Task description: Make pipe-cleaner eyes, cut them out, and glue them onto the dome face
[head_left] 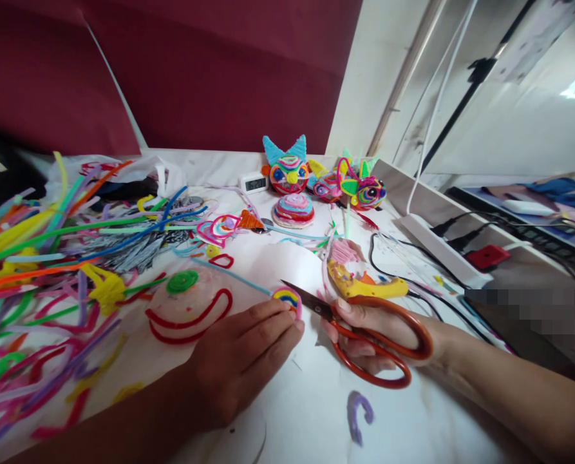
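My left hand (248,351) rests on the white table, its fingertips pressed on a small coiled pipe-cleaner disc (287,298) with rainbow rings; a light blue stem runs from the disc up to the left. My right hand (374,332) grips orange-handled scissors (378,351), fingers through the loops. The dark blades point left and their tip lies right at the disc. Just left of my left hand sits a pale dome (188,303) with a green coil on top and red pipe-cleaner curves.
A big heap of loose coloured pipe cleaners (50,258) covers the left side. Finished pipe-cleaner figures (290,171) and a small digital clock (255,183) stand at the back. A yellow glue gun (359,283) lies beyond my right hand, a power strip (436,245) to its right.
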`<state>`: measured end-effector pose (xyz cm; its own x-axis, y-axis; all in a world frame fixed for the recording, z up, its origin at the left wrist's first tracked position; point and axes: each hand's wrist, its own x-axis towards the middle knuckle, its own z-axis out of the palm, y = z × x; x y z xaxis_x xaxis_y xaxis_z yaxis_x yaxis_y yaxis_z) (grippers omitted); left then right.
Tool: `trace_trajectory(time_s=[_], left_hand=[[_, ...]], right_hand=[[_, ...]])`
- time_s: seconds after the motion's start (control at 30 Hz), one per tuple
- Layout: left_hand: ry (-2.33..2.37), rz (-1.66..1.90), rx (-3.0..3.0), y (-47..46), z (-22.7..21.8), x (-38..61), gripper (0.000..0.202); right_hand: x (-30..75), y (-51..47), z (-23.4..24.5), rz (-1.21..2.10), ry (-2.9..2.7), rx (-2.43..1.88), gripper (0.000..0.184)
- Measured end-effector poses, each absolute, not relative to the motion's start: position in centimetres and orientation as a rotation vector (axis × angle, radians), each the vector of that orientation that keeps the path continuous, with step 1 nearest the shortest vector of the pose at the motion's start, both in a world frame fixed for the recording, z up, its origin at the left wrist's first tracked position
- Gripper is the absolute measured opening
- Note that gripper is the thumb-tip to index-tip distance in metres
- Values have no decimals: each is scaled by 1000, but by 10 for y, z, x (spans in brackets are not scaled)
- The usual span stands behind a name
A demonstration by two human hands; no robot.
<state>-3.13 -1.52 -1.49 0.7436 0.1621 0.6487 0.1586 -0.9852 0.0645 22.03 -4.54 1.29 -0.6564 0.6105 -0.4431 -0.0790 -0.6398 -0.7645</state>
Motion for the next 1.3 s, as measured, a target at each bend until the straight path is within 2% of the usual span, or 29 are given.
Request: trace_trajectory(time_s=[0.27, 0.43, 0.67, 0.9, 1.03, 1.17, 1.23, 1.3], left_hand=[[270, 1134, 2936, -15, -16, -31, 34], [271, 1150, 2835, -12, -20, -28, 37], [484, 1106, 2793, -19, -14, -19, 51], [893, 1110, 2267, -21, 28, -18, 30], [1000, 907, 2249, -10, 47, -20, 21], [992, 554, 2442, -14, 45, -32, 9], [924, 405, 2545, -24, 36, -40, 10], [839, 349, 2640, -38, 26, -47, 23]], right_hand=[[224, -45, 15, 2332, -1100, -945, 46], [231, -52, 14, 2307, -1215, -847, 56], [249, -88, 31, 2039, -1294, -1161, 56], [244, -124, 43, 2032, -1395, -1133, 61], [231, -126, 43, 2069, -1493, -1116, 60], [220, -122, 41, 2008, -1631, -1276, 59], [219, -119, 41, 1981, -1678, -1340, 61], [219, -117, 44, 1988, -1705, -1385, 61]])
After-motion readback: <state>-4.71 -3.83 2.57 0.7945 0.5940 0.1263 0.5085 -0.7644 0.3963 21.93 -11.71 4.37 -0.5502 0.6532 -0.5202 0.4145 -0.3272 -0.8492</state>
